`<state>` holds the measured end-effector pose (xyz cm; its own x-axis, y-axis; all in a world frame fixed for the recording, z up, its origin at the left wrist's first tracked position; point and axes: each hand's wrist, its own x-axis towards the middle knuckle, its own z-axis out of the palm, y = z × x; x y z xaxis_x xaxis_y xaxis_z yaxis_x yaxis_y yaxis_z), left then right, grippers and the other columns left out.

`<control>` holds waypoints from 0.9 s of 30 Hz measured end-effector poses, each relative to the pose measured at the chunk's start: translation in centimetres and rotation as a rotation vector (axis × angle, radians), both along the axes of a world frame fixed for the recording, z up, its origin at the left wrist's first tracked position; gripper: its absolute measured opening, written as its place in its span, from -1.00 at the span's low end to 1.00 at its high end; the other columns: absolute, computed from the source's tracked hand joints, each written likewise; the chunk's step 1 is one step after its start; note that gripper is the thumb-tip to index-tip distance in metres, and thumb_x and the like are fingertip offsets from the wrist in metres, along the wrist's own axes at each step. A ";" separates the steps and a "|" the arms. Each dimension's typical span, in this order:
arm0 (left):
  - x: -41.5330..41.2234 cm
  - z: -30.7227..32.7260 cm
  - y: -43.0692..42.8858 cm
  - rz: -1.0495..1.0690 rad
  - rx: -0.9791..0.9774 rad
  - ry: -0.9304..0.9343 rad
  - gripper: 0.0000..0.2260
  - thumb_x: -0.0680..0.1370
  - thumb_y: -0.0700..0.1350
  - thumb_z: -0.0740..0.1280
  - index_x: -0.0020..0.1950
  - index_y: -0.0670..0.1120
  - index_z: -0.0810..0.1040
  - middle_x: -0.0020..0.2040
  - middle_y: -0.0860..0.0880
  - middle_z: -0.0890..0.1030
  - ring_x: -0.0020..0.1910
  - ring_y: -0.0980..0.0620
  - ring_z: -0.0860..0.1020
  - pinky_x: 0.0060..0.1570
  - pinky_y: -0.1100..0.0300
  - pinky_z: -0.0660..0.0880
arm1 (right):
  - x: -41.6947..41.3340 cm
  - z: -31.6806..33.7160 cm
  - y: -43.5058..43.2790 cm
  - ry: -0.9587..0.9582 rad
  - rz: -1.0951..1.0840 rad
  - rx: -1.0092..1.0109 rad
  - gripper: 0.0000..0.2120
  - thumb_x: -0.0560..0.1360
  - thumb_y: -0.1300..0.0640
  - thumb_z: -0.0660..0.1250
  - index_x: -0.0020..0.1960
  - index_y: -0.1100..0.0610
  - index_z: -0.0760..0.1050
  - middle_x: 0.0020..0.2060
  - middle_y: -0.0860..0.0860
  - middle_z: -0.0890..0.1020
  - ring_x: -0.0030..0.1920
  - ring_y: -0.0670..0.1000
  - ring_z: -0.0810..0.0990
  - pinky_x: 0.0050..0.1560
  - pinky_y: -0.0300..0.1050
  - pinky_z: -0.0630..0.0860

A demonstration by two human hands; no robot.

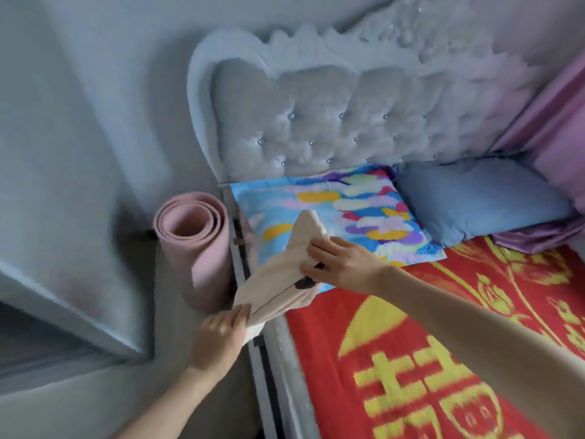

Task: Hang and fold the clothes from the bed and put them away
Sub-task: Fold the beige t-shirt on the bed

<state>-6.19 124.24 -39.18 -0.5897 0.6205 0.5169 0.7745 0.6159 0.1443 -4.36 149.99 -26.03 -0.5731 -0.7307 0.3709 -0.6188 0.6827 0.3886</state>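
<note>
- While both hands hold it, the pale beige folded garment (275, 275) hangs stretched between them, above the corner of the bed and off the mattress.
- The right hand (343, 263) pinches the far part of the cloth, its fingers curled down into the fold. A small dark patch (305, 282) shows just below those fingertips; whether it is a tag or a hanger part is unclear.
- The left hand (221, 335) has its fingers close together over the near end, with cloth showing under the palm. This looks like a grip, though the thumb is hidden.
- Risk: the near end sits beyond the grey bed rail (278, 359), so a slack left grip would likely drop it towards the floor beside the rolled pink foam mat (193, 245), left of those fingers.
- Risk: the hands pull apart along the fold, and uneven tension could open the layers and undo the fold.
- Risk: setting it on the multicoloured cloud-print pillow (335, 207) behind the right fingers, instead of the flat red-and-yellow patterned bedspread (411, 343), would probably crease it.
</note>
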 end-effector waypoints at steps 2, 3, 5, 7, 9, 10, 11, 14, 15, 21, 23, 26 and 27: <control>-0.5 0.9 -2.0 0.040 0.062 -0.023 -0.79 0.35 -0.19 0.33 -0.05 -0.18 0.63 -0.26 -0.10 0.68 -0.45 -0.03 0.62 -0.48 0.23 0.52 | -2.1 2.0 -2.4 0.048 0.088 0.029 -0.81 0.54 0.22 0.28 -0.17 0.14 0.65 -0.30 0.10 0.62 -0.20 0.10 0.65 -0.32 -0.14 0.54; -0.7 2.0 -4.4 0.075 0.088 -0.045 -0.81 0.42 -0.17 0.27 -0.01 -0.15 0.58 -0.26 -0.08 0.68 -0.44 -0.03 0.62 -0.48 0.23 0.52 | -3.2 3.2 -4.9 0.073 0.150 0.051 -0.90 0.49 0.19 0.38 -0.18 0.14 0.64 -0.31 0.09 0.61 -0.19 0.09 0.65 -0.31 -0.14 0.53; -1.1 3.0 -6.8 0.061 0.094 -0.109 -0.77 0.46 -0.06 0.21 0.07 -0.09 0.49 -0.21 -0.03 0.68 -0.38 -0.02 0.63 -0.41 0.22 0.53 | -4.4 4.9 -7.5 0.109 0.219 0.063 -0.94 0.40 0.16 0.49 -0.18 0.14 0.64 -0.30 0.09 0.61 -0.17 0.10 0.64 -0.28 -0.14 0.52; -1.2 3.9 -10.8 0.016 0.043 -0.227 -0.60 0.39 0.11 0.30 0.15 -0.07 0.44 -0.09 -0.01 0.66 -0.22 -0.01 0.64 -0.20 0.17 0.56 | -5.6 6.8 -11.2 0.138 0.316 0.093 -0.94 0.39 0.17 0.49 -0.17 0.15 0.64 -0.27 0.11 0.62 -0.14 0.11 0.64 -0.24 -0.12 0.54; -1.5 4.5 -14.6 0.060 0.100 -0.346 -0.45 0.43 0.24 0.27 0.26 -0.10 0.42 0.08 -0.06 0.62 0.00 -0.05 0.61 0.01 0.02 0.55 | -6.3 8.6 -14.5 0.163 0.414 0.130 -0.95 0.45 0.18 0.44 -0.17 0.16 0.65 -0.23 0.13 0.64 -0.11 0.12 0.65 -0.20 -0.09 0.56; -1.9 5.0 -16.0 0.135 0.166 -0.412 -0.36 0.45 0.31 0.20 0.33 -0.13 0.40 0.18 -0.11 0.58 0.12 -0.09 0.57 0.10 -0.04 0.52 | -6.5 9.5 -15.9 0.182 0.452 0.146 -0.90 0.49 0.18 0.39 -0.17 0.15 0.65 -0.22 0.13 0.65 -0.10 0.13 0.65 -0.18 -0.08 0.57; -2.3 5.5 -17.6 0.223 0.244 -0.469 -0.26 0.45 0.38 0.12 0.38 -0.17 0.38 0.28 -0.14 0.52 0.23 -0.11 0.51 0.19 -0.07 0.46 | -6.6 10.3 -17.5 0.197 0.481 0.173 -0.87 0.50 0.18 0.36 -0.18 0.14 0.65 -0.21 0.13 0.66 -0.08 0.13 0.65 -0.15 -0.08 0.57; -4.1 8.1 -20.3 0.348 0.541 -0.767 -0.21 0.44 0.32 0.28 0.51 -0.09 0.19 0.50 -0.05 0.25 0.46 -0.01 0.24 0.40 0.05 0.21 | -6.2 12.2 -21.3 0.231 0.556 0.236 -0.91 0.43 0.17 0.43 -0.08 0.14 0.58 -0.16 0.13 0.67 -0.03 0.13 0.66 -0.10 -0.07 0.59; -4.7 9.3 -21.0 0.308 0.646 -0.936 -0.15 0.38 0.28 0.37 0.54 -0.02 0.10 0.53 0.02 0.17 0.49 0.05 0.17 0.41 0.10 0.17 | -6.1 12.7 -22.4 0.236 0.584 0.244 -0.83 0.42 0.15 0.44 -0.03 0.15 0.52 -0.15 0.13 0.68 -0.02 0.13 0.66 -0.11 -0.07 0.59; -5.6 15.2 -23.7 -0.113 0.928 -1.300 0.01 0.19 0.13 0.55 0.52 0.03 0.09 0.45 0.01 0.34 0.39 0.03 0.37 0.34 -0.04 0.36 | -4.0 15.2 -26.5 0.240 0.644 0.278 -0.89 0.56 0.13 0.24 0.05 0.14 0.45 -0.12 0.13 0.69 -0.02 0.12 0.66 -0.11 -0.08 0.60; -5.7 17.3 -23.6 -0.178 0.928 -1.335 -0.26 0.30 -0.03 0.52 0.41 -0.01 0.29 0.28 -0.04 0.52 0.23 0.01 0.52 0.24 0.04 0.47 | -3.3 15.7 -26.4 0.254 0.622 0.295 -0.88 0.57 0.12 0.22 0.07 0.12 0.44 -0.11 0.12 0.69 -0.01 0.11 0.66 -0.08 -0.09 0.60; -5.2 19.2 -22.6 -0.097 0.835 -1.287 -0.70 0.44 -0.19 0.47 0.15 -0.09 0.54 0.06 -0.09 0.65 0.02 -0.03 0.62 0.09 0.09 0.55 | -2.2 15.8 -25.0 0.272 0.551 0.306 -0.86 0.54 0.18 0.26 0.10 0.10 0.42 -0.09 0.11 0.69 0.02 0.11 0.66 -0.06 -0.11 0.60; -4.9 19.5 -22.0 -0.050 0.837 -1.224 -0.79 0.44 -0.20 0.46 0.06 -0.08 0.58 -0.02 -0.06 0.67 -0.04 -0.02 0.63 0.02 0.15 0.56 | -2.0 15.6 -24.2 0.289 0.518 0.306 -0.86 0.54 0.20 0.24 0.10 0.10 0.42 -0.08 0.11 0.69 0.03 0.11 0.65 -0.04 -0.11 0.59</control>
